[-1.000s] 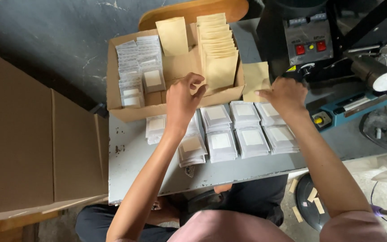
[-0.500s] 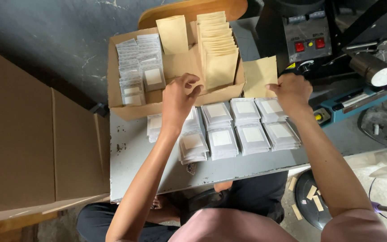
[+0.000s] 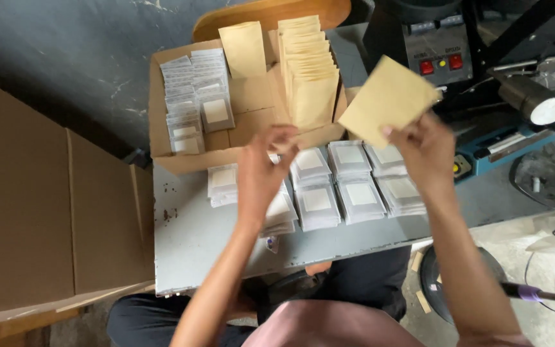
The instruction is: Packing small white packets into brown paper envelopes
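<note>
Since the earlier pictures, the right hand (image 3: pixel 426 151) has lifted a tan paper envelope (image 3: pixel 388 99) off the table edge and raised it, tilted, above the stacks of clear sachets (image 3: pixel 361 193); one envelope is now out of the supply and in hand. Its fingers are closed on the envelope's lower edge, thumb beneath. The left hand (image 3: pixel 263 170) has drawn back from the cardboard box (image 3: pixel 162 144), fingers loosely curled, nothing visibly held, hovering over the sachet stacks just left of the envelope.
</note>
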